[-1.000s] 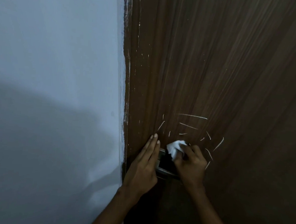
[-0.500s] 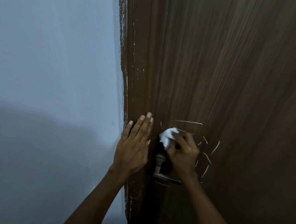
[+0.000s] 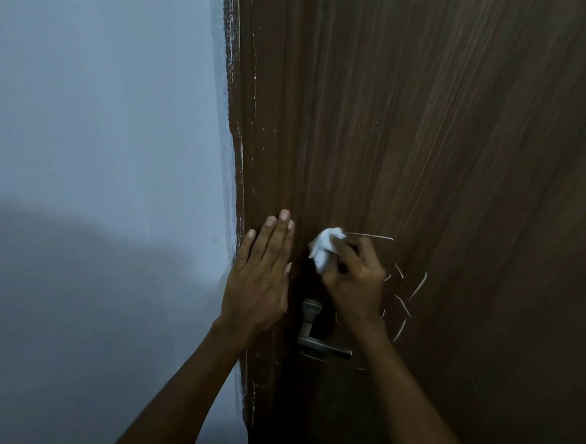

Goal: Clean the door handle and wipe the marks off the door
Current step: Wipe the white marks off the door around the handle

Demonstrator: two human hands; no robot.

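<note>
A dark brown wooden door (image 3: 460, 163) fills the right of the view. Its metal lever handle (image 3: 315, 340) sits low in the middle. Thin white marks (image 3: 414, 291) curve across the door to the right of the handle, and one long stroke (image 3: 376, 236) runs above them. My right hand (image 3: 353, 280) presses a crumpled white tissue (image 3: 324, 251) against the door just above the handle. My left hand (image 3: 260, 278) lies flat, fingers together, on the door frame beside it.
A pale blue-grey wall (image 3: 101, 141) takes up the left half, with my shadow across its lower part. The brown door frame (image 3: 243, 116) between wall and door carries white paint flecks.
Both hands have risen from the handle level to the door above it. The handle, hidden before, now shows below my hands. Several marks near the tissue are gone.
</note>
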